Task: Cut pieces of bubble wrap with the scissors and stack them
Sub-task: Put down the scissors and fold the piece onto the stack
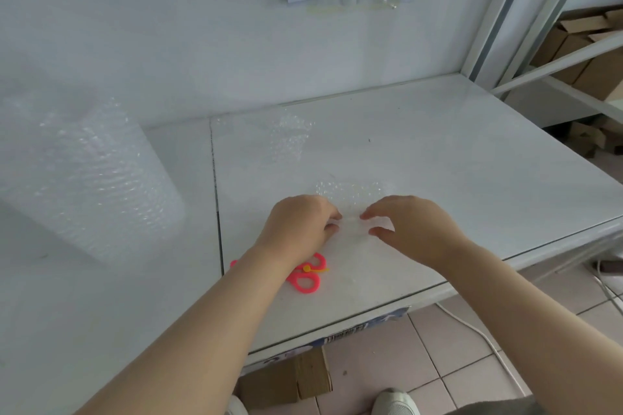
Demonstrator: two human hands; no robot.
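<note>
Bubble wrap was seen in three places in the head view. A small clear piece [350, 194] was held low over the table [472, 158], near its front edge; whether it rested on the top could not be told. It was pinched at its near edge by both hands. The left hand [298, 224] was curled on the piece's nine o'clock side and the right hand [416, 229] on its three o'clock side, thumb and forefinger closed on the film. A low stack [291, 138] of cut pieces was seen at about eleven o'clock from the hands, well apart from them, toward the wall. A big roll [91, 178] was stood at nine o'clock. The scissors [305, 276], pink-handled, were laid flat at six o'clock from the left hand, partly hidden by the forearm and gripped by nothing.

The piece was judged very light, limp and rather slick, so it could be expected to sag or slide once let go. A hold at two corners was judged best, with light pressure so that no bubbles would be burst.
</note>
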